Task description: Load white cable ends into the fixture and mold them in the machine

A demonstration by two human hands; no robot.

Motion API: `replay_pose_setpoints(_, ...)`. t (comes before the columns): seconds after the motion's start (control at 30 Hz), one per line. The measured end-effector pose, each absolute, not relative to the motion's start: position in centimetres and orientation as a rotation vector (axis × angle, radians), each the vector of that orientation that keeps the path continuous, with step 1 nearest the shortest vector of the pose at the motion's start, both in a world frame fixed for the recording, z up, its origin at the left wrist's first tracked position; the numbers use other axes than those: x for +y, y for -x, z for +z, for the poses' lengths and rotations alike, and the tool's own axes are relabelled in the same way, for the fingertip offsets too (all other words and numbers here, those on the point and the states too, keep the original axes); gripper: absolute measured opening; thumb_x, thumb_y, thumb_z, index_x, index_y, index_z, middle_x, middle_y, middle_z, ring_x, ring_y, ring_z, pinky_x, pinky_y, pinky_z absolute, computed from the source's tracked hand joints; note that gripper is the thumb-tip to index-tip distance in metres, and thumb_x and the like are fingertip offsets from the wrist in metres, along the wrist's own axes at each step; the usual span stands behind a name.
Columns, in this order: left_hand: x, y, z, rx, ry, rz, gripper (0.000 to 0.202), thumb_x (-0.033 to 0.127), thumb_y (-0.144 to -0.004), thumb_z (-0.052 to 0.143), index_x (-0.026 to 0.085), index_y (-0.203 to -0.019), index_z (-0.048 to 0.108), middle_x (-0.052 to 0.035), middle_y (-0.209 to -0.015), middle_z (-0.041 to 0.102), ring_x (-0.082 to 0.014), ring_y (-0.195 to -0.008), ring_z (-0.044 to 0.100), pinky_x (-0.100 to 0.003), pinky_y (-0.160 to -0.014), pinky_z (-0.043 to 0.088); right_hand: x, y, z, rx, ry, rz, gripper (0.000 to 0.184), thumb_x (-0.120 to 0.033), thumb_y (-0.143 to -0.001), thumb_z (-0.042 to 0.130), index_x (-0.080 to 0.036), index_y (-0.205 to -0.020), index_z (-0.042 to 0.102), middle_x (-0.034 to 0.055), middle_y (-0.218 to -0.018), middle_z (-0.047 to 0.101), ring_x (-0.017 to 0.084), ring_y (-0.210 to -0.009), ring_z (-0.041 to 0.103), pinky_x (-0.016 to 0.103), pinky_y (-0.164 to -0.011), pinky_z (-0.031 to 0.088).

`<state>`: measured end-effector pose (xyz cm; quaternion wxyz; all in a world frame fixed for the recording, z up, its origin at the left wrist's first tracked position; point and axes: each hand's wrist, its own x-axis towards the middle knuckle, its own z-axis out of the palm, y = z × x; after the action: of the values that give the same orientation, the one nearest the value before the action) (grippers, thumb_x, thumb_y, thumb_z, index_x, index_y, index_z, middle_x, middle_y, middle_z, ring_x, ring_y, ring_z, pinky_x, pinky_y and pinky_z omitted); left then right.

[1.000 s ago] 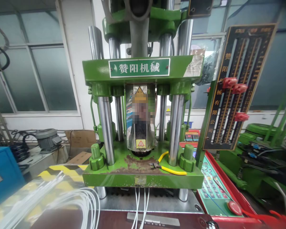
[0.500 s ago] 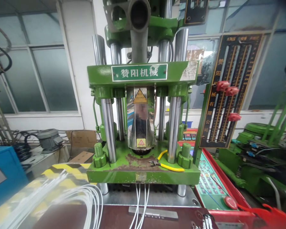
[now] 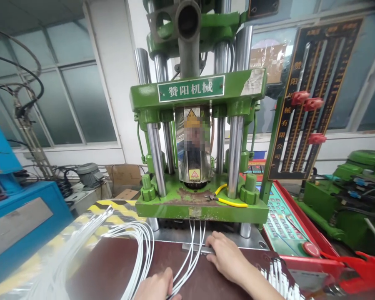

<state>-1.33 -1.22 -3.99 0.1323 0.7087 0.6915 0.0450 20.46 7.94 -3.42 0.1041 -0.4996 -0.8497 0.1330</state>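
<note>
Several thin white cables [image 3: 195, 262] run from under the green press [image 3: 203, 211] down over the brown work surface [image 3: 203, 287]. At the bottom edge, partly cut off, my left hand [image 3: 156, 285] is closed on these cables. A flat grey metal bar [image 3: 190, 247] lies in front of the press, behind the cables. My right hand [image 3: 223, 254] has its fingers curled round the bar's right end, which they hide. Left of my left hand lies a looped bundle of white cables [image 3: 140, 241].
Yellow-handled cutters [image 3: 231, 203] lie on the press base. Another white cable bundle [image 3: 59, 258] rests on the striped left surface. White cable ends [image 3: 281, 277] stick up at the right. A control panel [image 3: 283, 229] with a red button [image 3: 311, 248] stands beside the press.
Both my hands have come into view from below, the left closing on the cables and the right on the metal bar. The view has tilted down and shifted left.
</note>
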Motion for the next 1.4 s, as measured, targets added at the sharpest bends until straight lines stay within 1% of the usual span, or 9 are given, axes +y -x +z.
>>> replay_pose_setpoints(0.1,-1.0,2.0,-4.7,2.046,-2.146,0.14,0.016,0.033,-0.077,0.052,0.023,-0.064,0.048,0.0013,-0.066,0.065,-0.0197,-0.064,0.062,-0.026,-0.054,0.034,7.9,-22.2,-4.0,-2.523,1.381,0.427,0.015,-0.019,-0.074,0.052,-0.02,-0.088,0.057,0.0058,-0.093,0.058,0.02,-0.09,0.054,0.029,-0.077,0.038)
replay_pose_setpoints(0.23,0.5,3.3,-4.2,2.138,-2.166,0.074,0.024,0.042,-0.076,0.055,0.022,-0.063,0.05,0.0009,-0.063,0.064,-0.0193,-0.062,0.061,-0.026,-0.052,0.032,7.7,-25.1,-3.2,-2.599,1.406,0.52,0.017,-0.013,-0.065,0.054,-0.02,-0.08,0.055,0.0043,-0.087,0.06,0.02,-0.082,0.055,0.029,-0.071,0.036)
replay_pose_setpoints(0.47,4.3,6.3,-3.0,2.439,-2.067,-0.051,0.025,0.039,-0.083,0.049,0.017,-0.072,0.054,-0.0091,-0.071,0.065,-0.0268,-0.072,0.063,-0.03,-0.055,0.035,6.5,-23.8,-3.4,-2.636,1.216,0.555,0.015,-0.014,-0.066,0.056,-0.024,-0.079,0.056,0.0,-0.087,0.059,0.019,-0.085,0.054,0.028,-0.072,0.035)
replay_pose_setpoints(0.77,0.0,2.0,-3.4,2.106,-2.211,-0.007,0.023,0.038,-0.089,0.044,0.02,-0.077,0.051,-0.0027,-0.075,0.063,-0.0203,-0.072,0.061,-0.027,-0.058,0.034,6.4,-21.6,-5.1,-2.587,1.117,0.509,0.015,-0.02,-0.077,0.057,-0.024,-0.091,0.056,0.0012,-0.093,0.057,0.02,-0.092,0.05,0.029,-0.079,0.036)
replay_pose_setpoints(0.93,-3.8,2.0,-1.0,1.81,-2.155,0.067,0.026,0.046,-0.084,0.051,0.022,-0.074,0.053,0.0031,-0.075,0.059,-0.0137,-0.07,0.055,-0.022,-0.06,0.035,6.6,-21.9,-5.3,-2.603,1.134,0.526,0.016,-0.022,-0.077,0.058,-0.024,-0.094,0.057,0.0021,-0.094,0.057,0.021,-0.093,0.05,0.03,-0.079,0.036)
replay_pose_setpoints(1.1,-6.3,3.5,0.2,1.628,-1.92,0.067,0.038,0.043,-0.062,0.076,0.025,-0.088,0.055,0.0041,-0.088,0.055,-0.0153,-0.079,0.052,-0.022,-0.065,0.036,6.6,-22.1,-4.6,-2.663,1.121,0.544,0.011,-0.024,-0.08,0.055,-0.023,-0.091,0.057,0.0023,-0.091,0.057,0.02,-0.089,0.052,0.029,-0.076,0.037)
replay_pose_setpoints(1.2,-6.1,4.0,-0.3,1.606,-1.85,0.048,0.047,0.042,-0.054,0.081,0.026,-0.091,0.055,0.0054,-0.085,0.053,-0.0149,-0.076,0.051,-0.022,-0.063,0.036,6.6,-22.3,-4.0,-2.68,1.12,0.589,0.01,-0.028,-0.08,0.056,-0.024,-0.089,0.057,0.0014,-0.09,0.058,0.019,-0.086,0.053,0.029,-0.074,0.038)
replay_pose_setpoints(1.27,-5.7,4.1,-0.5,1.534,-1.859,0.051,0.039,0.044,-0.057,0.079,0.026,-0.084,0.058,0.0063,-0.081,0.053,-0.0138,-0.075,0.051,-0.022,-0.061,0.035,6.5,-22.5,-3.8,-2.67,1.137,0.597,0.011,-0.029,-0.078,0.058,-0.024,-0.088,0.056,0.0007,-0.09,0.058,0.019,-0.086,0.053,0.03,-0.074,0.038)
replay_pose_setpoints(1.4,-5.6,3.5,0.0,1.413,-2.012,0.087,0.015,0.037,-0.077,0.064,0.024,-0.071,0.062,0.0044,-0.079,0.053,-0.0131,-0.08,0.051,-0.021,-0.066,0.035,6.5,-22.7,-4.0,-2.656,1.127,0.602,0.014,-0.029,-0.078,0.059,-0.025,-0.091,0.057,0.0002,-0.092,0.058,0.019,-0.089,0.053,0.03,-0.076,0.038)
